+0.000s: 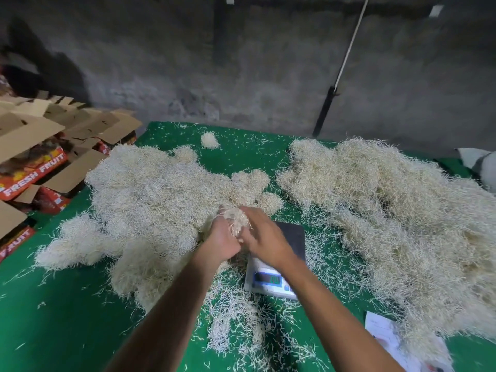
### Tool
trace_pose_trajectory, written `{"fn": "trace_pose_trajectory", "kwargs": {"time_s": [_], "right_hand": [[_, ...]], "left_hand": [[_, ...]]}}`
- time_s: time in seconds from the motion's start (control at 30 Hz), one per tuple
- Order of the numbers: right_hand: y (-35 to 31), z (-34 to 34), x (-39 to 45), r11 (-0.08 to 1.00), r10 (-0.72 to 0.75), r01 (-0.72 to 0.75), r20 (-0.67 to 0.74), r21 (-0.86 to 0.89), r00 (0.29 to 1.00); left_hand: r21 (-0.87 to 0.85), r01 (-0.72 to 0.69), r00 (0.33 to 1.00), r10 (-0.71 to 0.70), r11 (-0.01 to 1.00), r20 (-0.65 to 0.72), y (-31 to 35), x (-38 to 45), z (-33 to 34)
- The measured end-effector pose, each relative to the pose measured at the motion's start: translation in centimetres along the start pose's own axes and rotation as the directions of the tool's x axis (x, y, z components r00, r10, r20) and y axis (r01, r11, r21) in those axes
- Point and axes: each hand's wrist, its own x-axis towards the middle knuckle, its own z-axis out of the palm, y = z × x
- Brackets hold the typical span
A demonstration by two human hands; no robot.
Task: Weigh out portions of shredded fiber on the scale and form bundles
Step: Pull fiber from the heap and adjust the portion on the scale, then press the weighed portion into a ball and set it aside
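Over green desk (67, 318), beside scale (271, 280): left hand (221, 237) and right hand (264, 237) both curled round one small wad of fiber (236, 220), pressing it into a bundle just above edge of left heap (150, 189). Scale platform dark and bare; digits on display lit but too blurred to read. Judged mid-run: portion apparently weighed already, now being shaped. Left heap lumpy, seemingly made of finished bundles; one separate bundle (209, 140) near far desk edge. Right heap (402, 210) large and loose, so plenty left to weigh. Loose strands scattered across desk. Writing: "FRESH FRUIT" in white on red cartons (35, 175) at left, partial "FRUIT" on another lower down. Paper sheet (386, 334) at lower right, print unreadable.
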Motion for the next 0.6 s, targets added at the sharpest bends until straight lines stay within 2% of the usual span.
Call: {"fn": "trace_pose_trajectory", "kwargs": {"time_s": [0.07, 0.1, 0.13, 0.17, 0.2, 0.23, 0.27, 0.3, 0.33, 0.37, 0.4, 0.43, 0.47, 0.5, 0.6], "right_hand": [[0.5, -3.4, 1.4, 0.998, 0.026, -0.016, -0.155, 0.066, 0.988], [0.5, -5.1, 2.2, 0.993, 0.038, -0.003, -0.302, 0.118, 0.952], [0.3, -6.7, 3.0, 0.981, 0.074, 0.02, -0.462, 0.195, 0.884], [0.2, -8.2, 3.9, 0.958, 0.131, 0.058, -0.61, 0.28, 0.781], [0.0, -9.2, 4.8, 0.931, 0.201, 0.106, -0.734, 0.349, 0.649], [-0.1, -9.5, 5.7, 0.901, 0.272, 0.159, -0.812, 0.403, 0.516], [-0.1, -9.0, 6.6, 0.874, 0.342, 0.19, -0.843, 0.447, 0.415], [-0.4, -8.0, 7.1, 0.859, 0.398, 0.165, -0.835, 0.485, 0.379], [-0.2, -6.5, 7.6, 0.864, 0.419, 0.075, -0.795, 0.498, 0.439], [0.5, -4.5, 7.8, 0.896, 0.401, -0.118, -0.666, 0.428, 0.629], [1.5, -2.2, 7.6, 0.916, 0.398, -0.334, -0.393, 0.223, 0.829], [2.5, -0.3, 6.8, 0.883, 0.468, -0.47, -0.064, -0.015, 0.881], [3.7, 1.1, 5.8, 0.827, 0.56, -0.537, 0.17, -0.167, 0.811], [4.8, 2.0, 4.8, 0.8, 0.6, -0.57, 0.278, -0.188, 0.75], [7.3, 3.1, 2.0, 0.808, 0.582, -0.582, 0.279, -0.093, 0.764]], "left_hand": [[-0.141, 0.029, 0.994, -0.013, 0.99, 0.108, 0.0, 0.8, -0.3], [-0.153, 0.017, 0.993, 0.001, 0.988, 0.114, -0.1, 1.1, -0.6], [-0.147, 0.002, 0.996, 0.012, 0.989, 0.091, -0.2, 1.3, -0.9], [-0.157, -0.004, 0.995, 0.02, 0.988, 0.095, -0.5, 1.5, -1.4], [-0.154, 0.01, 0.995, 0.005, 0.988, 0.099, -0.8, 1.7, -1.7], [-0.141, 0.019, 0.995, -0.004, 0.99, 0.103, -1.1, 1.8, -1.8], [-0.115, 0.014, 0.995, -0.003, 0.993, 0.099, -1.5, 1.8, -1.9], [-0.093, 0.009, 0.995, 0.001, 0.996, 0.102, -1.9, 2.0, -2.0], [-0.062, 0.005, 0.995, 0.001, 0.998, 0.101, -2.3, 2.1, -2.1], [-0.043, 0.014, 0.994, -0.009, 0.999, 0.106, -2.8, 2.2, -2.1], [-0.025, 0.027, 0.994, -0.024, 0.999, 0.109, -3.2, 2.3, -2.2], [-0.006, 0.038, 0.993, -0.037, 0.999, 0.108, -3.6, 2.4, -2.2], [0.013, 0.047, 0.994, -0.048, 0.999, 0.102, -4.0, 2.5, -2.3], [0.034, 0.059, 0.993, -0.062, 0.998, 0.096, -4.4, 2.8, -2.3], [0.1, 0.076, 0.994, -0.083, 0.992, 0.074, -6.0, 3.6, -2.1]]}}
